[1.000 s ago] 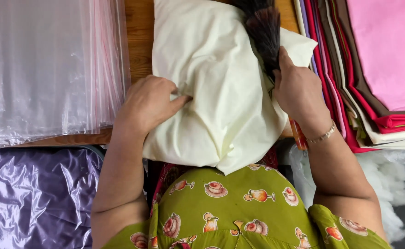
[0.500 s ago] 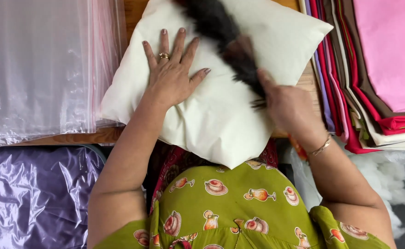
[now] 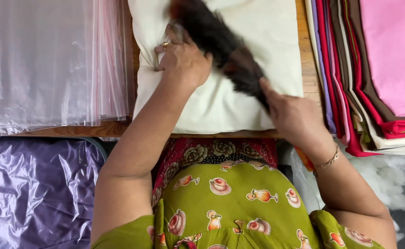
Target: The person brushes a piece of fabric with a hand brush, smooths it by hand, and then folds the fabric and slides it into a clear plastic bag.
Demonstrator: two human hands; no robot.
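Head view, looking down: a person in a green printed top works at a wooden counter (image 3: 119,128), both hands on a cream pillow (image 3: 239,101) that lies flat at the counter's middle, its near edge abt level w/ the counter's front edge.

The left hand (image 3: 184,62), gold ring on one finger, presses down on the pillow's upper left part; fingers curled & bunched into the fabric, so the grip is closed on the pillow cloth, pinching a small fold.

The right hand (image 3: 297,117), thin bracelet at the wrist, sits at the pillow's lower right. Its grip is closed round the near end of a dark bristly brush (image 3: 221,44), which runs diagonally up & left across the pillow, passing just beside the left hand. The brush is motion-blurred, esp. at its far end nr the pillow's top edge; a reddish tip shows there, detail not readable.

Left of the pillow: a stack of clear plastic bags (image 3: 46,64), some w/ pinkish-red edges, lying flat on the counter & just beside the pillow's left edge. Below that stack, at lower left & off the counter, a shiny purple plastic-wrapped bundle (image 3: 32,189).

Right of the pillow: a fanned pile of folded fabrics (image 3: 377,60) in pink, red, brown, cream & lilac, its edges near the right hand. Under the right forearm, white fluffy stuffing (image 3: 387,180) in clear plastic.
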